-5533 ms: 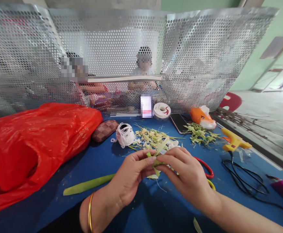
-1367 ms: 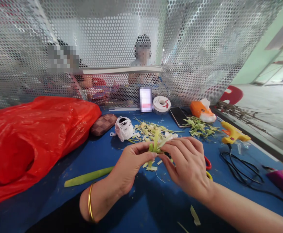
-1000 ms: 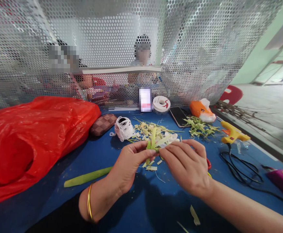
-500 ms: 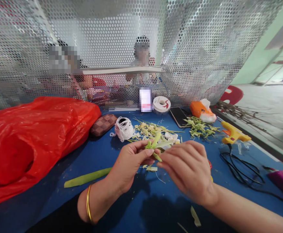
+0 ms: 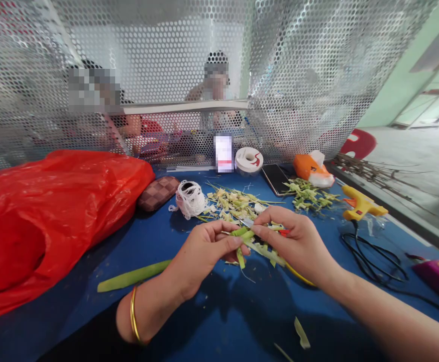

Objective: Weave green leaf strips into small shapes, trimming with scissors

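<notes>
Folded green leaf strips (image 5: 241, 256) are pinched between the thumb and fingers of my left hand (image 5: 214, 246), over the middle of the blue table. Close beside it on the right, my right hand (image 5: 293, 239) is closed on a small metal blade (image 5: 246, 222) whose tip points left over the strips. Red and yellow parts show behind and below the right hand; whether they belong to the blade is hidden. Behind the hands lies a pile of leaf scraps (image 5: 234, 201). A long green leaf piece (image 5: 132, 276) rests left of my left wrist.
A red plastic bag (image 5: 91, 186) fills the left side, beside a checkered pouch (image 5: 159, 193) and white string (image 5: 190, 199). Farther back are a ribbon spool (image 5: 248, 160) and phone (image 5: 275, 179). At right sits a yellow glue gun (image 5: 362, 203) with its cable. People are behind the perforated sheet.
My right hand has closed on the blade and turned, its fingertips now over the leaf strips. The strips in my left hand have shifted, with one end now hanging down.
</notes>
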### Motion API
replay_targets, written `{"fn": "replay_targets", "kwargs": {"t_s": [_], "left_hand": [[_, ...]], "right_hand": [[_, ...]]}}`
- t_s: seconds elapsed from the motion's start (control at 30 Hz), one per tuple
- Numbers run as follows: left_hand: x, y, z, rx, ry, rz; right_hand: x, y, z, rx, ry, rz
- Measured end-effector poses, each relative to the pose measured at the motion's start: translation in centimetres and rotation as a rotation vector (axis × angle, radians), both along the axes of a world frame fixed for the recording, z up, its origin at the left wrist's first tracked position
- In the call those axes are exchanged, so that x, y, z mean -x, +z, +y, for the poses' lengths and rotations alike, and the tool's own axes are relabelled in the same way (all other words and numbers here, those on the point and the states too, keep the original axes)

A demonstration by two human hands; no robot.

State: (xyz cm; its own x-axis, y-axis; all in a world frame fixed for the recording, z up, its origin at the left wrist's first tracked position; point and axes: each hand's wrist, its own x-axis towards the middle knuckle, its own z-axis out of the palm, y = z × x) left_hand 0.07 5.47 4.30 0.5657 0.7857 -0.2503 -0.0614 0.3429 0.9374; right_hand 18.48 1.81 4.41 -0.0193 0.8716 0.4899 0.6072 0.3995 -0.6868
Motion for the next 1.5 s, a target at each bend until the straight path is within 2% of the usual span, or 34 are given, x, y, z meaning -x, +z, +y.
{"fn": "replay_targets", "kwargs": {"t_s": [0.17,0.4,0.5,0.6,0.87,0.97,1.1,1.2,1.27,1.4,1.5], "left_hand": [[0.0,0.4,-0.1,0.008,0.021,0.044],[-0.1,0.5,-0.1,-0.002,0.008,0.034],[-0.1,0.4,-0.1,-0.007,-0.004,0.027],[0.0,0.2,-0.1,-0.021,0.0,0.019],[0.1,0.1,0.0,0.09,-0.02,-0.052],[0.0,0.0,0.0,0.103,-0.017,-0.061],[-0.1,0.0,-0.1,0.094,-0.019,-0.059],[-0.2,0.0,-0.2,0.1,-0.008,-0.049],[-0.2,-0.1,-0.2,0.103,0.005,-0.036],[-0.2,-0.2,-0.1,0.081,0.04,0.019],[-0.2,-0.2,-0.2,0.042,0.057,0.053]], "right_hand": [[0.1,-0.4,0.0,-0.076,0.047,-0.069],[0.1,-0.4,-0.1,-0.263,0.097,-0.37],[0.2,-0.4,-0.1,-0.309,0.103,-0.429],[0.5,-0.6,-0.1,-0.22,0.13,-0.294],[1.7,-1.5,0.0,0.308,0.147,0.409],[2.0,-1.7,-0.2,0.362,0.143,0.512],[2.2,-2.2,-0.4,0.195,0.043,0.365],[2.2,-2.4,-0.4,0.188,0.055,0.348],[2.0,-2.3,-0.3,0.118,0.055,0.264],[1.1,-1.5,-0.1,-0.266,0.047,-0.245],[0.6,-0.9,-0.4,-0.453,0.042,-0.606]]}}
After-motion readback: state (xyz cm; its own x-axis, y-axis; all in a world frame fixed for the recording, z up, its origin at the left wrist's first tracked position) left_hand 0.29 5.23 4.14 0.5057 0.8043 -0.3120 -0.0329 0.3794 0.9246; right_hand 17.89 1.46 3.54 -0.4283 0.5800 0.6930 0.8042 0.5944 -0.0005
